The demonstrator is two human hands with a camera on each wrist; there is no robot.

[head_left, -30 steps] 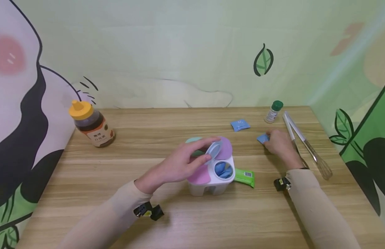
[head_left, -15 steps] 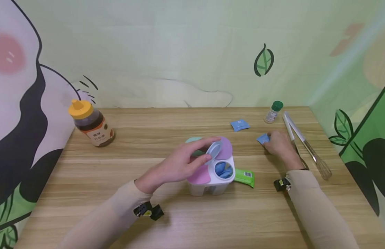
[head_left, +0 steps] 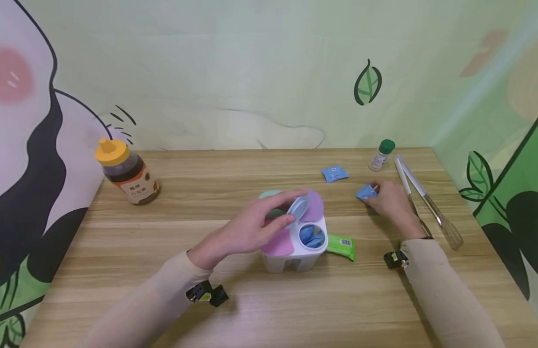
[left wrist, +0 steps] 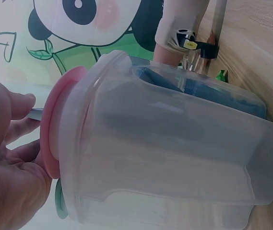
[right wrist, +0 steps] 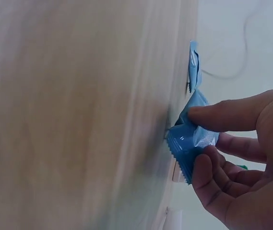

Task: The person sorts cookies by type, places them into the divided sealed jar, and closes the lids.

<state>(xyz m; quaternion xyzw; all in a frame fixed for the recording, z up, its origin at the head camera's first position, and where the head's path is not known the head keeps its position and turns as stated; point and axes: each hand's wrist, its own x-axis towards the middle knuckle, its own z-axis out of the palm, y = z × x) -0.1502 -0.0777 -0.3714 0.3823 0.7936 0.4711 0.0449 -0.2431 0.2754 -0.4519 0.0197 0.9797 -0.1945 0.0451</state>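
Note:
My left hand [head_left: 253, 227] pinches a light blue lid [head_left: 299, 208] between thumb and fingers, holding it tilted up off a white container [head_left: 275, 264]. Blue packets [head_left: 311, 236] show in the uncovered round opening; pink, purple and green lids cover the others. Seen from the left wrist, the container wall [left wrist: 165, 153] is translucent, with blue showing through one compartment. My right hand [head_left: 391, 202] pinches a small blue packet [head_left: 365, 192] with serrated ends; the right wrist view shows thumb and fingers on this packet [right wrist: 189, 139]. A second packet [head_left: 335, 173] lies behind it.
A green packet [head_left: 341, 247] lies against the container's right side. Beyond my right hand are a whisk [head_left: 450, 233], another long-handled utensil [head_left: 405, 179] partly hidden, and a green-capped jar [head_left: 381, 155]. A yellow-capped bottle [head_left: 131, 176] stands at the left.
The packet in my right hand has shifted slightly and tilted up, with more of it showing. My left hand and the lid have stayed in place.

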